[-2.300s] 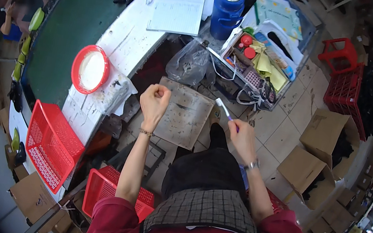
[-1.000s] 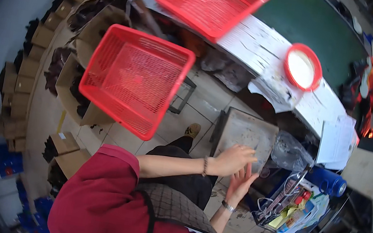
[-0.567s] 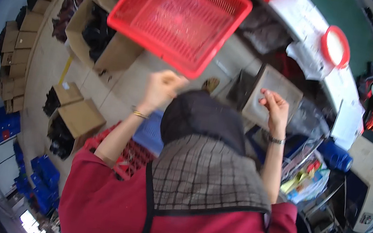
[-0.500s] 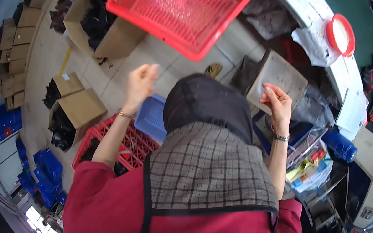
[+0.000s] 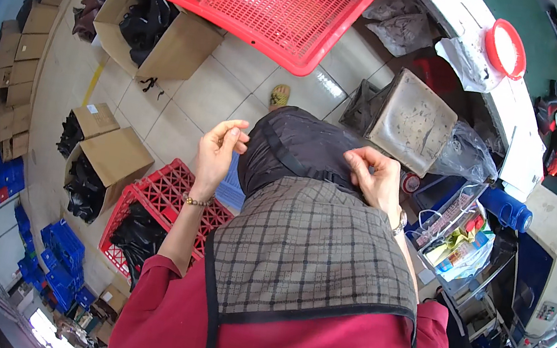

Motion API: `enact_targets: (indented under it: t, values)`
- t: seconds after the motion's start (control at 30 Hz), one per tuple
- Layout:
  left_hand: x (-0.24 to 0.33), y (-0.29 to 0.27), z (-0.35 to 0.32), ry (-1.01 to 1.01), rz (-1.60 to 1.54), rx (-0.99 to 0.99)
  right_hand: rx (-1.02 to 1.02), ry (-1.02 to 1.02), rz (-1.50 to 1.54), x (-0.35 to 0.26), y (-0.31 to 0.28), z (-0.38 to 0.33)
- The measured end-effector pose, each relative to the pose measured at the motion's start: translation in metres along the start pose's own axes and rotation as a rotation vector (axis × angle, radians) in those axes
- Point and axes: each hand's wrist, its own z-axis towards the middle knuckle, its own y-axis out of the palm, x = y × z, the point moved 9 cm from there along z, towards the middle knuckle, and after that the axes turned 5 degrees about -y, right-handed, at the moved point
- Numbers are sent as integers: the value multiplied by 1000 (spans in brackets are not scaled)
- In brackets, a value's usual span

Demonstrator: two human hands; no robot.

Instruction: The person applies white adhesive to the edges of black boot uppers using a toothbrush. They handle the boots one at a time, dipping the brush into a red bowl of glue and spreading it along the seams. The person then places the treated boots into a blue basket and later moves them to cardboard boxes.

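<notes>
My left hand (image 5: pixel 220 154) is raised just left of dark cloth (image 5: pixel 287 143) at the middle of the view. Its fingers are loosely bent, apart from the thumb, and nothing shows in them. Over the right edge of that cloth hovers my right hand (image 5: pixel 377 178), thumb and bent fingers a little apart, also with nothing visible in it. Whether it touches the cloth I cannot tell. Checked grey cloth with black edging (image 5: pixel 318 248) covers my front. A blue basket (image 5: pixel 232 185) stands behind my left wrist, partly hidden.
A red perforated basket (image 5: pixel 275 1) is ahead. Left are cardboard boxes (image 5: pixel 174 50) with dark pieces and a red crate (image 5: pixel 182 192) holding black material. A worn, dirty stool (image 5: pixel 416 119) and a white table (image 5: pixel 484 53) carrying a red bowl (image 5: pixel 506 48) are right.
Both hands have moved inward, the right one left and down to the dark cloth. My left hand's fingers have loosened. The view has shifted slightly.
</notes>
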Motion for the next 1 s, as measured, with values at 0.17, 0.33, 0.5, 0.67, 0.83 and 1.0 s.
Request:
enact_targets:
  t: [0.17, 0.33, 0.5, 0.67, 0.83, 1.0]
  values:
    - [70, 33, 8, -49, -5, -253, -163, -182, 24, -33, 23, 2]
    - [91, 22, 46, 17, -228, -356, -174, -262, 22, -67, 52, 24]
    - [189, 42, 88, 758, -145, -41, 13, -625, 443, -185, 98, 73]
    - [225, 74, 77, 966, 152, -90, 1, -699, 883, -267, 86, 129]
    - [257, 14, 151, 946, 31, 45, 229, -791, 374, -296, 108, 151]
    - [265, 54, 159, 708, -248, -361, 419, -815, 453, -285, 69, 149]
